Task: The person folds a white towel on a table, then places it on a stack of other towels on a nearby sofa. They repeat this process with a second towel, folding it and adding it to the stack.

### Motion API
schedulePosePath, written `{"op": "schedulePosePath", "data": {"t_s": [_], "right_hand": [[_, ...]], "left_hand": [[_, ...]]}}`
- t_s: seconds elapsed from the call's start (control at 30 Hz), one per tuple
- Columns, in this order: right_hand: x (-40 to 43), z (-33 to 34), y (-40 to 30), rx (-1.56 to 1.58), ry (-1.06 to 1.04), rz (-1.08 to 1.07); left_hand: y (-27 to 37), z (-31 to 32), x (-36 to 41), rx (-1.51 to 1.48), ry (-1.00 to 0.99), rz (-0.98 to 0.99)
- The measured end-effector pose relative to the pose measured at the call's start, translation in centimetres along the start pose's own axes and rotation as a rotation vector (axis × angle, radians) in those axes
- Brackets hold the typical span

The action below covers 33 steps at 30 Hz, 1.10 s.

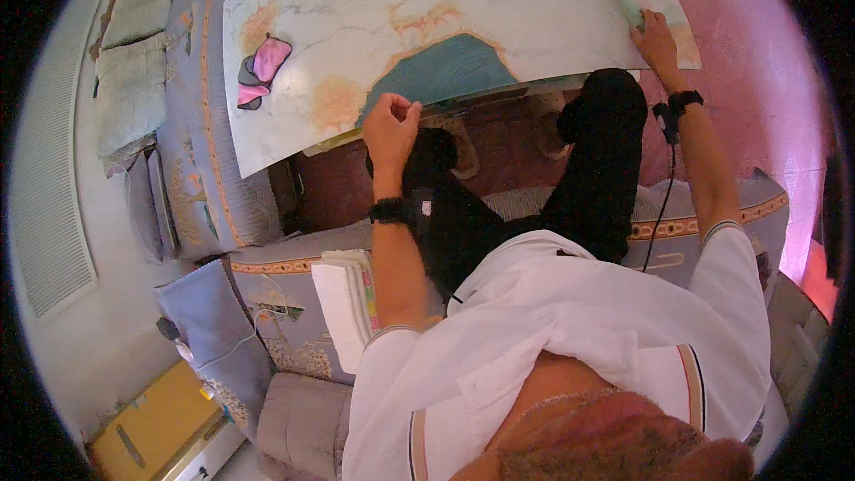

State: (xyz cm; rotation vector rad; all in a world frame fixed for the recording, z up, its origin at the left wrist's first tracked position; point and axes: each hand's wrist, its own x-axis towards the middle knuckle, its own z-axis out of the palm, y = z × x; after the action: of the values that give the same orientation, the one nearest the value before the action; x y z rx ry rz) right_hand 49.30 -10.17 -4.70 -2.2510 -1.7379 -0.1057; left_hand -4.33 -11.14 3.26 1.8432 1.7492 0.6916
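My left hand (pixel 391 133) is at the near edge of a marble-patterned table (pixel 548 7), its fingers curled in loosely and nothing visible in them. Near the table's right end, my right hand (pixel 656 47) has its fingertips down on the surface. A greenish patch lies by those fingers; I cannot tell whether it is print or a separate thing. A crumpled pink-and-grey cloth (pixel 267 63) with dark edging rests on the table's left part. Each wrist wears a black band, and a cable hangs from the one on the right.
My black-trousered knees (pixel 608 120) press close to the table's near edge. Around me are grey patterned sofa seats (pixel 194 167), with folded white towels (pixel 344 307) beside my left arm. A thin white cable (pixel 247 337) crosses the sofa. A yellow-topped cabinet (pixel 153 421) stands lower left.
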Motion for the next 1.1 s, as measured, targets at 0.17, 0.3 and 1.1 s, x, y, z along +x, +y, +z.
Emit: {"op": "schedulePosePath", "data": {"t_s": [0.17, 0.3, 1.1], "right_hand": [[1.4, 1.4, 2.5, -0.028, 0.012, -0.033], [3.4, 0.7, 4.2, 0.044, -0.049, -0.068], [-13.4, -11.5, -23.3, 1.005, -0.491, -0.125]], "left_hand": [[0.3, 0.3, 0.1, 0.007, 0.016, 0.023], [0.4, 0.5, 0.2, 0.028, 0.008, 0.029], [5.4, 4.8, -5.1, -1.187, -0.525, -0.326]]}}
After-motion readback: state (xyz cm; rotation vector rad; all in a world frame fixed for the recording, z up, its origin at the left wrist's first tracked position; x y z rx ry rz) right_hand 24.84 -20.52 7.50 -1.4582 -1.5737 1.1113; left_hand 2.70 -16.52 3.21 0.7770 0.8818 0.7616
